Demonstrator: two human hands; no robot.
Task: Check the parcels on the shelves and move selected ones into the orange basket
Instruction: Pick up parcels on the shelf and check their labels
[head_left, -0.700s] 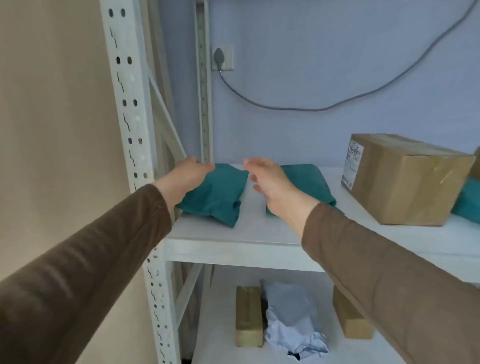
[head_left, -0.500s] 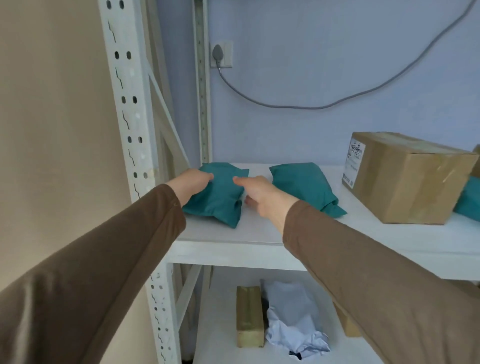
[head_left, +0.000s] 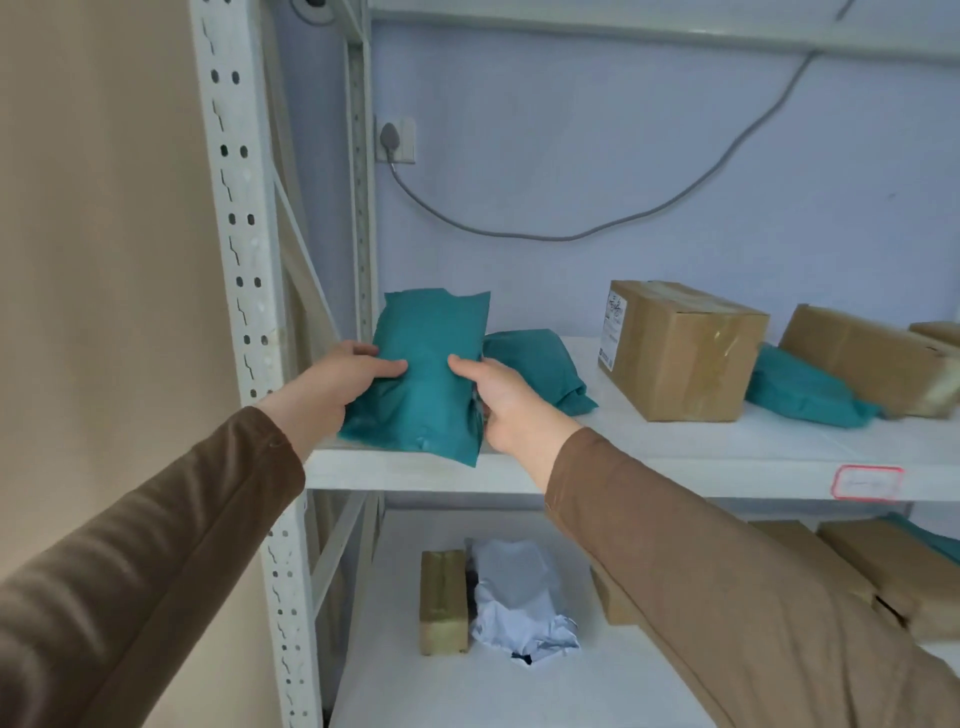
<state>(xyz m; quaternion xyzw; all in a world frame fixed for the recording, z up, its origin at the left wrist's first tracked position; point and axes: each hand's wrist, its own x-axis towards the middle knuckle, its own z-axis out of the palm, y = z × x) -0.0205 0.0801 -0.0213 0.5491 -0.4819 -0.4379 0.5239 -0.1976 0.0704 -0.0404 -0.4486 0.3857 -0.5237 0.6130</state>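
While both hands grip it, teal parcel (head_left: 431, 374) stands tilted up at shelf (head_left: 675, 457) front edge | left hand (head_left: 337, 382): fingers curled on its 9 o'clock side | right hand (head_left: 498, 395): thumb pinching its 3 o'clock side | second teal parcel (head_left: 540, 369) lies behind, at 3 o'clock | cardboard box (head_left: 675, 353) further right.

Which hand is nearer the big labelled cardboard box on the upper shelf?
Right. The right hand holds the teal parcel on its box-facing side; the left hand holds its far side from the cardboard box.
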